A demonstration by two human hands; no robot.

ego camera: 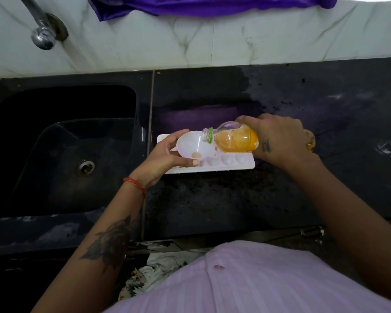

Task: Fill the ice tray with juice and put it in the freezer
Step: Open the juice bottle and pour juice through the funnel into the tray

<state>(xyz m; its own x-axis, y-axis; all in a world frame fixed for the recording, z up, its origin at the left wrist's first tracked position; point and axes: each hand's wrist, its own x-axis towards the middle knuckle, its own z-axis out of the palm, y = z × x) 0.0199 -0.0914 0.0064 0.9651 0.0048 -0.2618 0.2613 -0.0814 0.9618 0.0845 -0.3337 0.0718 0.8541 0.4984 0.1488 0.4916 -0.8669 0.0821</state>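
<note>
While tipped over the funnel (195,146) | bottle (233,140) of orange juice, label unreadable, gripped by right hand (280,141) | funnel pinched by left hand (167,154) above white ice tray (239,164)

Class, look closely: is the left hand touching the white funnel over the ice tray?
Touching. The head view shows the left hand gripping the white funnel, thumb on its far rim, fingers beneath.

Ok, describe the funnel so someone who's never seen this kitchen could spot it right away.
Start at the dark sink; just right of it on the black counter lies a white ice tray. The funnel is the white translucent cone the left hand holds over the tray's left part. Unlike the orange juice bottle tipped into it, it is colourless and wide-mouthed.
</note>
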